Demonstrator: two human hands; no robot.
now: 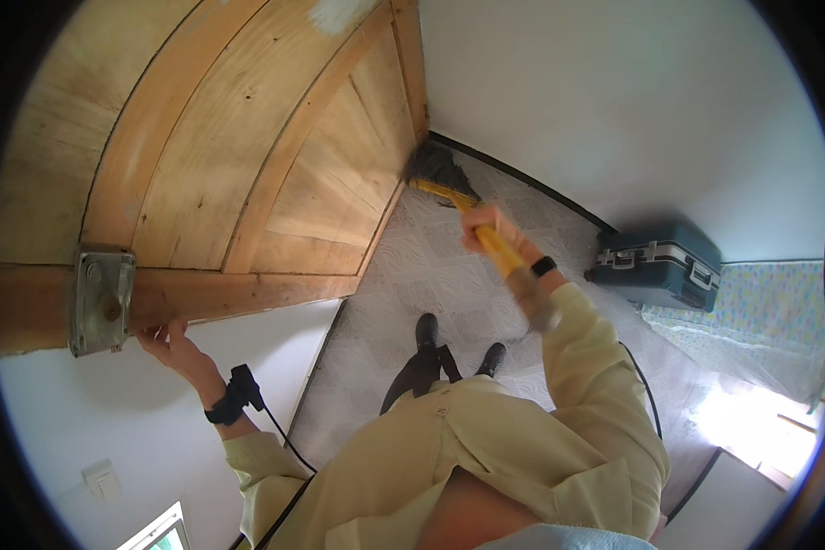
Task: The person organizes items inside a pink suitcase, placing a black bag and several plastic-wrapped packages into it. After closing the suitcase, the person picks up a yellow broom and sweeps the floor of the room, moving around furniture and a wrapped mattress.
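Note:
A broom (498,251) with a yellow handle and dark bristles is in my right hand (488,230), blurred at its near end. Its bristles meet the corner between the wooden door and the white wall. My left hand (172,344) touches the edge of the wooden door (206,165) with its fingertips, just right of a metal door lock (103,302). Some of those fingers are hidden behind the door's edge. Each wrist wears a black band.
Grey patterned flooring (412,275) lies under my dark shoes (426,332). A dark blue-green hard suitcase (660,268) stands by the right wall, near a pastel-patterned sheet (763,302). A black cable runs along my left sleeve.

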